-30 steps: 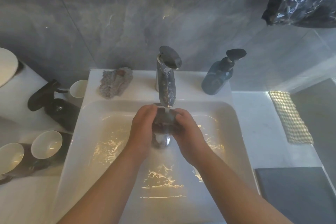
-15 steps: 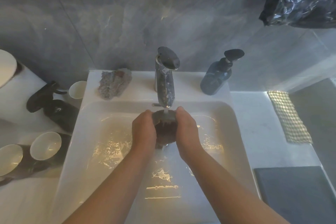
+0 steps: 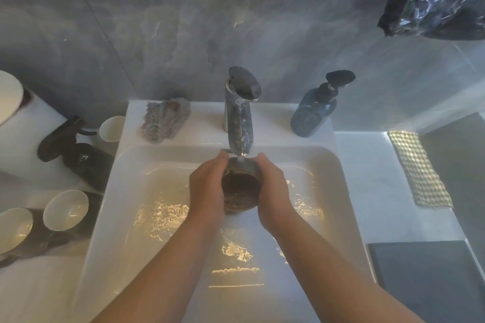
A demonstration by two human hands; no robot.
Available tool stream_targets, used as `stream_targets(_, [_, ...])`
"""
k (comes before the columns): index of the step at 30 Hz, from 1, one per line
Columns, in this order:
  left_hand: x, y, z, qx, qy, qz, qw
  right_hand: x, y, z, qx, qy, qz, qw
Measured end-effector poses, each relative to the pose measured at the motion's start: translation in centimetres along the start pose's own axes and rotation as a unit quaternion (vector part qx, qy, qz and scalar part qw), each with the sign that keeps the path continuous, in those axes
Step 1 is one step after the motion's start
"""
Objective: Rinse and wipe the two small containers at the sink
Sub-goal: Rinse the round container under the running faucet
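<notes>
Head view, frame centre: left hand [image 3: 207, 187] and right hand [image 3: 273, 193] clasp one dark small container [image 3: 240, 193] under the tap [image 3: 240, 126] over the sink [image 3: 349, 191], so rinsing looks underway, with wiping and the second container apparently left.

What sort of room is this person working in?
Probably a bathroom or washroom: a white basin sink against a grey tiled wall, a chrome tap over it, and a dark pump bottle on its ledge.
</notes>
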State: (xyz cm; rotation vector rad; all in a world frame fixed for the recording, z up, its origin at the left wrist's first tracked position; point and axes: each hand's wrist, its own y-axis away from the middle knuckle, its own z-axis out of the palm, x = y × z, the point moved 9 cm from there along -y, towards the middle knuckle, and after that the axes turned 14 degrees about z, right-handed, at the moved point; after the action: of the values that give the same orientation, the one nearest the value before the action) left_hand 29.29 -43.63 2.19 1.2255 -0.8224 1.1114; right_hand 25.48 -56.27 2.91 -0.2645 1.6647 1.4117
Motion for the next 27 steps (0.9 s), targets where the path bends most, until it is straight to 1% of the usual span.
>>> stream_targets(1, [0.1, -0.1, -0.2, 0.005, -0.028, 0.008, 1.0, 0.1, 0.0, 0.2, 0.001, 0.009, 0.0, 1.0])
stream_targets(3, [0.4, 0.0, -0.7, 0.038, -0.059, -0.007, 0.998, 0.0, -0.3, -0.2, 0.032, 0.01, 0.005, 0.999])
stream_targets(5, [0.6, 0.1, -1.2, 0.068, -0.068, -0.025, 0.995, -0.2, -0.7, -0.6, 0.065, 0.054, 0.003, 0.996])
stream_targets(6, [1.0, 0.2, -1.2, 0.07, -0.075, -0.024, 0.994, -0.3, -1.0, -0.6, 0.072, 0.075, 0.003, 0.995])
stream_targets(8, [1.4, 0.3, -1.0, 0.06, -0.078, -0.025, 0.995, -0.2, -1.4, -0.7, 0.07, 0.084, 0.019, 0.994])
stream_targets(11, [2.0, 0.3, -0.2, 0.028, -0.066, -0.013, 0.997, 0.5, -1.8, -0.8, 0.057, 0.039, 0.063, 0.996])
stream_targets(14, [2.3, 0.3, 0.2, 0.009, -0.07, 0.028, 0.997, 0.0, -0.9, -0.4, 0.041, 0.032, 0.032, 0.998])
stream_targets(16, [2.3, 0.4, 0.1, 0.005, -0.098, 0.048, 0.994, -0.5, -0.2, -0.3, 0.046, 0.042, -0.002, 0.998])
stream_targets(18, [1.1, -0.2, -0.8, 0.034, -0.102, 0.02, 0.994, -0.6, -0.3, -0.7, 0.073, 0.053, 0.014, 0.996])
stream_targets(21, [-0.5, -1.2, -1.3, 0.039, -0.122, -0.048, 0.991, 0.3, -1.3, -1.1, 0.089, 0.085, 0.078, 0.989])
stream_targets(24, [-2.2, -0.8, -1.5, 0.058, -0.05, -0.152, 0.985, 1.1, -1.1, -0.7, 0.063, 0.088, 0.136, 0.985])
stream_targets(25, [-2.5, -0.6, -1.4, 0.057, -0.022, -0.174, 0.983, 1.3, -1.1, -0.6, 0.049, 0.082, 0.143, 0.985])
stream_targets(27, [-2.4, -0.4, -0.8, 0.031, 0.013, -0.185, 0.982, 0.9, -0.8, -0.6, 0.032, 0.077, 0.116, 0.99])
